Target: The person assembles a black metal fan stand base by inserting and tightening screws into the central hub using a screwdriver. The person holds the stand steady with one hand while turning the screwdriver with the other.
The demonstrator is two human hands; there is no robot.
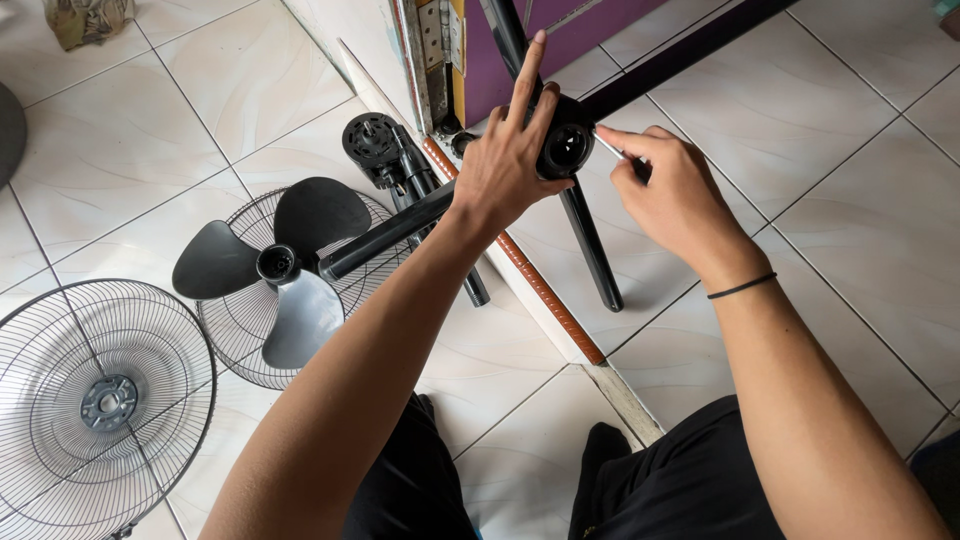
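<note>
Head view: on the tiled floor (pixel 840 150) stands a black cross-legged fan base (pixel 590 250), its hub (pixel 566 148) raised where the legs (pixel 690 50) meet, in front of the person's knees. To the left lie two wire grilles, one (pixel 100 400) with a metal centre and one (pixel 240 320) carrying the three-bladed fan blade (pixel 275 265); a motor housing (pixel 372 140) sits behind them.

The left hand (pixel 510 160) wraps the hub from the near side, palm and thumb closed around it, the index finger stretched straight up along a leg. The right hand (pixel 670 190) is pinched shut on a thin metal tool (pixel 607 145), likely a screwdriver, its tip at the hub's side.

To do this well, I judge the left hand should brace the hub firmly so it cannot twist, while the right keeps the tool in line with the fastener and presses inward as it turns, so the tip does not slip. The fastener itself is hidden.
</note>
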